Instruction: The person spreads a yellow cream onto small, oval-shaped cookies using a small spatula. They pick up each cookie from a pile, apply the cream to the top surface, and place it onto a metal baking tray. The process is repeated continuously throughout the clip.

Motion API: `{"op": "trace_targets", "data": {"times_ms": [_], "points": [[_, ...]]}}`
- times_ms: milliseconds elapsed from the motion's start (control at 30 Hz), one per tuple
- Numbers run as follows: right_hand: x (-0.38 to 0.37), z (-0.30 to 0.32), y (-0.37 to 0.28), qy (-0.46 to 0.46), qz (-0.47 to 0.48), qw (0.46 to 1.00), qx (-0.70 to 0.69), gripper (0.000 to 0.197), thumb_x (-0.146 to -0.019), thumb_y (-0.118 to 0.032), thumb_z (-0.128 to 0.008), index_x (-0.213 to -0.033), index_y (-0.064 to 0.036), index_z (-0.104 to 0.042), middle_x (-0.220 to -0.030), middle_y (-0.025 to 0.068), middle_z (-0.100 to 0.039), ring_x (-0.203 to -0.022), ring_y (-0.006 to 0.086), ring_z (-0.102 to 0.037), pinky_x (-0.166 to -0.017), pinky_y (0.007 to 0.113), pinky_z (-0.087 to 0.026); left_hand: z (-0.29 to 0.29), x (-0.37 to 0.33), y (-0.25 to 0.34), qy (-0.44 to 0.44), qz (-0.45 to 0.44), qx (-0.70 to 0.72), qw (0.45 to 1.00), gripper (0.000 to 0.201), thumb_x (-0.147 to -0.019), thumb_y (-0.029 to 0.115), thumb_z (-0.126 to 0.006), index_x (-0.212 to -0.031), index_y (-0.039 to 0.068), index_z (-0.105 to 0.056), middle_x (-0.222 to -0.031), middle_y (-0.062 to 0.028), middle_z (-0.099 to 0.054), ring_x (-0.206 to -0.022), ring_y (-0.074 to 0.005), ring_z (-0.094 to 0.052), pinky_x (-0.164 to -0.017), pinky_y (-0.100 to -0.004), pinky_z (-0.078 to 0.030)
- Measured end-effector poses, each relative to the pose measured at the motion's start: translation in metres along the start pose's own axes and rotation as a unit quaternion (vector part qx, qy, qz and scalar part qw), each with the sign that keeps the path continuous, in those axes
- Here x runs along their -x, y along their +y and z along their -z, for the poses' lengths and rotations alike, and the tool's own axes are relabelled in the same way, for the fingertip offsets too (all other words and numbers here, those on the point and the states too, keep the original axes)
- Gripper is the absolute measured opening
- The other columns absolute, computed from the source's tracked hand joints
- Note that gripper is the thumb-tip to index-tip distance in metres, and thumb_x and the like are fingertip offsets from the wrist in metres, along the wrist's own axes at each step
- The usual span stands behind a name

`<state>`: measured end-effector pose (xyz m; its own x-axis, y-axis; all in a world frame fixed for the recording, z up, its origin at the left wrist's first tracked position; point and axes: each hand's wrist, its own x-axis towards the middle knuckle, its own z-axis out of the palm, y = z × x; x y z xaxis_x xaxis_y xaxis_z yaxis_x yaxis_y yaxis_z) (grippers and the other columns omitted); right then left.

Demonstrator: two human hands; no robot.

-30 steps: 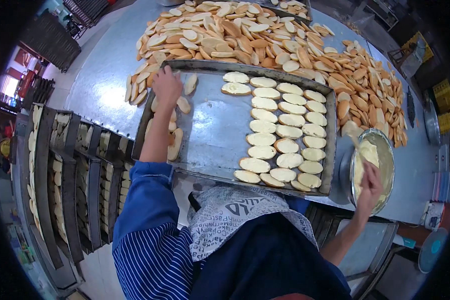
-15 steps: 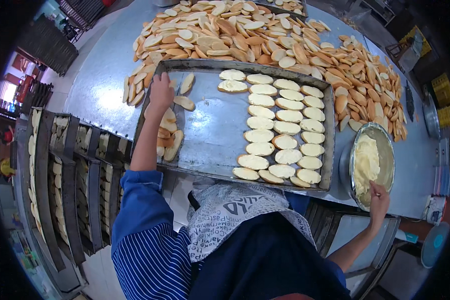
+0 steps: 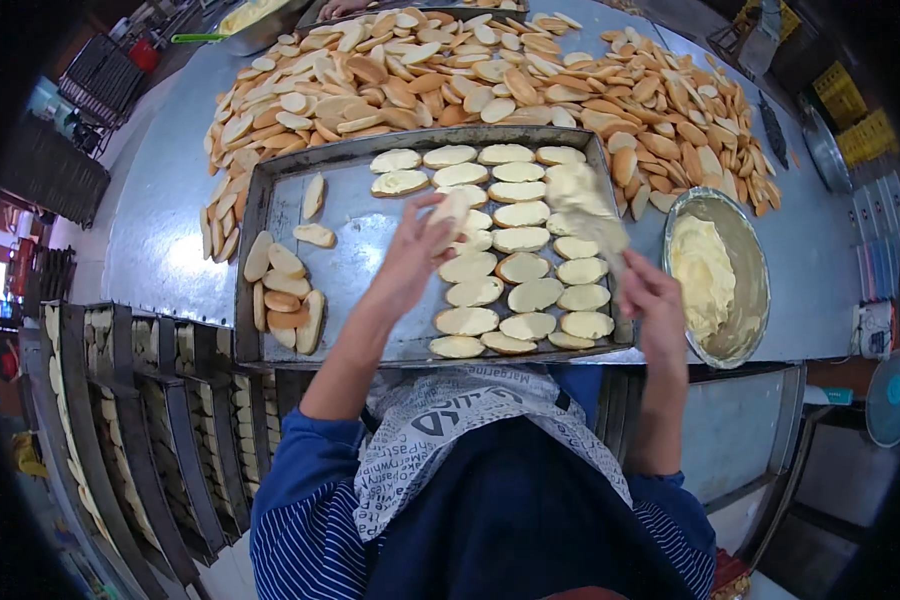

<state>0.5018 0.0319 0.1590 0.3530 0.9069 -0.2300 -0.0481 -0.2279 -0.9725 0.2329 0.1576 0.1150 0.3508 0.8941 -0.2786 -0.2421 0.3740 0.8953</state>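
Note:
My left hand [image 3: 406, 256] pinches a slice of bread [image 3: 452, 218] over the middle of a metal baking tray [image 3: 355, 225]. In my right hand [image 3: 654, 306] is a spatula [image 3: 610, 238], its blade blurred and loaded with pale yellow cream [image 3: 576, 190], above the tray's right side. Rows of cream-coated bread slices [image 3: 535, 294] cover the tray's right part. Several uncoated slices [image 3: 287, 262] lie at its left end. To the right stands a metal bowl [image 3: 756, 262] with more cream [image 3: 700, 270] inside.
A large heap of bread slices [image 3: 450, 85] spreads over the metal table [image 3: 150, 230] behind the tray. At the far left, another person's hand [image 3: 342, 8] is near a second cream bowl [image 3: 266, 38] with a green-handled tool [image 3: 198, 38]. Filled trays [image 3: 175, 430] stand racked at lower left.
My left hand has moved from the tray's far left corner to its middle, now with a bread slice. My right hand has lifted out of the bowl and brought the cream-loaded spatula over the tray.

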Motion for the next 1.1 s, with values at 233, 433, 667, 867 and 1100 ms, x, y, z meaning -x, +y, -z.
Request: {"op": "trace_targets", "data": {"times_ms": [233, 433, 667, 867, 1100], "points": [[-0.007, -0.057, 0.018, -0.066, 0.096, 0.993, 0.02, 0.027, -0.087, 0.004, -0.053, -0.113, 0.0042, -0.061, -0.092, 0.0014, -0.057, -0.058, 0.005, -0.042, -0.051, 0.019, -0.034, -0.037, 0.016, -0.002, -0.039, -0.022, 0.048, 0.998, 0.035, -0.097, 0.02, -0.046, -0.128, 0.005, -0.042, -0.12, -0.0057, -0.053, -0.11, -0.0128, -0.051, -0.091, -0.0284, -0.04], [-0.005, -0.059, 0.016, -0.063, 0.099, 0.992, 0.036, 0.03, -0.085, 0.009, -0.051, -0.11, 0.0017, -0.064, -0.096, 0.0018, -0.06, -0.07, 0.0048, -0.049, -0.058, 0.017, -0.037, -0.019, 0.019, 0.006, -0.082, 0.047, 0.193, 0.977, 0.04, -0.098, 0.022, -0.041, -0.131, 0.0, -0.04, -0.124, -0.0103, -0.051, -0.114, -0.0183, -0.052, -0.094, -0.0311, -0.046], [-0.004, -0.066, 0.026, -0.072, 0.173, 0.98, 0.072, 0.028, -0.087, 0.006, -0.051, -0.112, 0.0015, -0.063, -0.097, 0.0018, -0.057, -0.064, 0.0057, -0.044, -0.057, 0.018, -0.037, -0.004, 0.024, 0.006, -0.133, 0.103, 0.256, 0.952, 0.038, -0.093, 0.012, -0.052, -0.127, -0.002, -0.042, -0.12, -0.0131, -0.053, -0.11, -0.0197, -0.055, -0.096, -0.0293, -0.048], [0.008, -0.088, 0.036, -0.008, 0.296, 0.941, 0.163, 0.055, -0.069, 0.018, -0.049, -0.11, -0.0131, -0.068, -0.097, 0.0041, -0.058, -0.065, 0.0086, -0.045, -0.058, 0.023, -0.039, -0.004, 0.025, -0.003, -0.13, 0.057, 0.322, 0.936, 0.039, -0.09, 0.01, -0.055, -0.126, -0.001, -0.042, -0.121, -0.0129, -0.052, -0.112, -0.0214, -0.053, -0.101, -0.0308, -0.043], [-0.002, -0.077, 0.036, 0.001, 0.435, 0.849, 0.3, 0.063, -0.059, 0.013, -0.051, -0.11, -0.0187, -0.069, -0.094, 0.0053, -0.061, -0.068, 0.0177, -0.055, -0.058, 0.028, -0.041, 0.003, 0.024, -0.007, -0.151, 0.061, 0.383, 0.909, 0.047, -0.086, 0.007, -0.057, -0.128, -0.002, -0.039, -0.125, -0.0143, -0.05, -0.113, -0.0239, -0.052, -0.102, -0.035, -0.042]]}}
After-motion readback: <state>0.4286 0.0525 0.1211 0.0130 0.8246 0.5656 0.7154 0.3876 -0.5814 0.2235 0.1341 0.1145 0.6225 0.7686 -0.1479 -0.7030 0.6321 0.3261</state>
